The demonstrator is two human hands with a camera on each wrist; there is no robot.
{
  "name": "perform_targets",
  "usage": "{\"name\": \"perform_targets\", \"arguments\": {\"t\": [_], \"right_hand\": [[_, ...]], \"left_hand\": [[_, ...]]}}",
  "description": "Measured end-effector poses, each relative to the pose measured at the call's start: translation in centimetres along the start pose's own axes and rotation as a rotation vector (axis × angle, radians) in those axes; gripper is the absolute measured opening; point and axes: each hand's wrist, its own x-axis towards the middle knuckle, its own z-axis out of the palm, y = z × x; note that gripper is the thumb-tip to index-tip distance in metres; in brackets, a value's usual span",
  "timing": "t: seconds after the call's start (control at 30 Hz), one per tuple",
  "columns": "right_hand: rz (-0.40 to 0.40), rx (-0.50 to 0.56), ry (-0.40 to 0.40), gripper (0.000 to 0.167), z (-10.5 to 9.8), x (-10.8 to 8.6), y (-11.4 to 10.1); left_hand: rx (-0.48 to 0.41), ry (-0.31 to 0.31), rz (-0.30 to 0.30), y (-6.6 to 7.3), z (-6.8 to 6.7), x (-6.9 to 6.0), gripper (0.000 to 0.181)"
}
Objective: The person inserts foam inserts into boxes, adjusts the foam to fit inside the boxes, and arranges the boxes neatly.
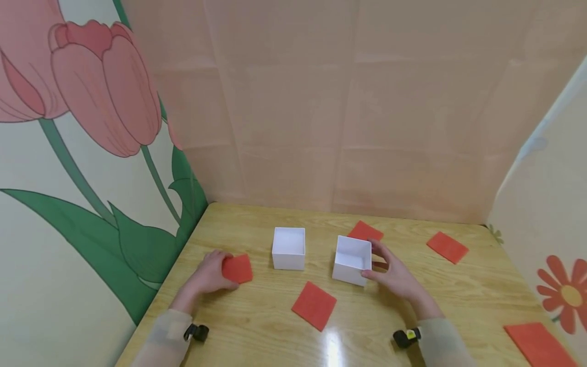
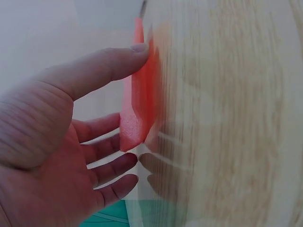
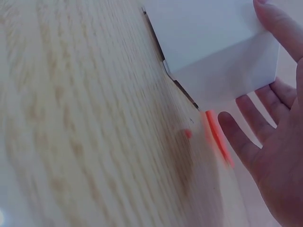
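Left hand [image 1: 212,272]: narrow hold; thumb and fingertips pinch a red square [image 1: 238,269] at its edges, and whether it rests on the wood or is lifted cannot be told.
Right hand [image 1: 395,275]: fairly wide hold across an open-topped white box [image 1: 349,275], the thumb at its near corner and fingers toward the far one; the box sits just left of the palm.
Second white box [image 1: 288,261]: between the two hands, farther off than both, well apart from either grip.
Middle red square [image 1: 314,306]: between the hands, nearer the wearer than the gripped box, lying flat.
Far red square [image 1: 365,231]: just beyond the gripped box, partly hidden behind it.
Right-side red square [image 1: 447,247]: to the right of the right hand and a little farther away.
Corner red piece [image 1: 541,344]: well to the right of that hand, nearer the wearer, cut off by the view.
Wooden table [image 1: 261,326]: beneath both hands.
Tulip wall [image 1: 101,86]: left of the left hand.
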Motion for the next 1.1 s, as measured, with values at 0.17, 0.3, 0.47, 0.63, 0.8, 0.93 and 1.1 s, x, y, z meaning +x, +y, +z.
{"name": "perform_targets", "arguments": {"t": [0.17, 0.3, 0.47, 0.63, 0.8, 0.93, 1.1], "right_hand": [[-0.051, 0.016, -0.006, 0.103, 0.0, 0.1, 0.1], [-0.045, 0.015, -0.002, 0.105, 0.0, 0.1, 0.1], [-0.022, 0.018, 0.003, 0.105, 0.0, 0.0, -0.1], [-0.014, 0.01, 0.009, 0.104, 0.0, -0.2, -0.2], [-0.052, 0.011, 0.008, 0.101, 0.0, -0.4, -0.2], [-0.088, 0.034, 0.004, 0.096, 0.0, -0.4, -0.1], [-0.099, 0.055, 0.002, 0.093, -0.1, -0.2, 0.4]], "left_hand": [[-0.057, -0.005, -0.017, -0.2, -0.2, 0.0, 0.086], [-0.069, -0.006, -0.024, -0.2, -0.3, 0.0, 0.087], [-0.105, 0.017, -0.044, -0.2, -0.4, 0.0, 0.087], [-0.172, 0.051, -0.057, 0.2, -0.7, 0.0, 0.087], [-0.22, 0.071, -0.052, 1.0, -1.1, 0.0, 0.085], [-0.253, 0.089, -0.038, 1.6, -1.5, 0.0, 0.086], [-0.269, 0.127, 0.004, 2.2, -2.0, 0.2, 0.087]]}}
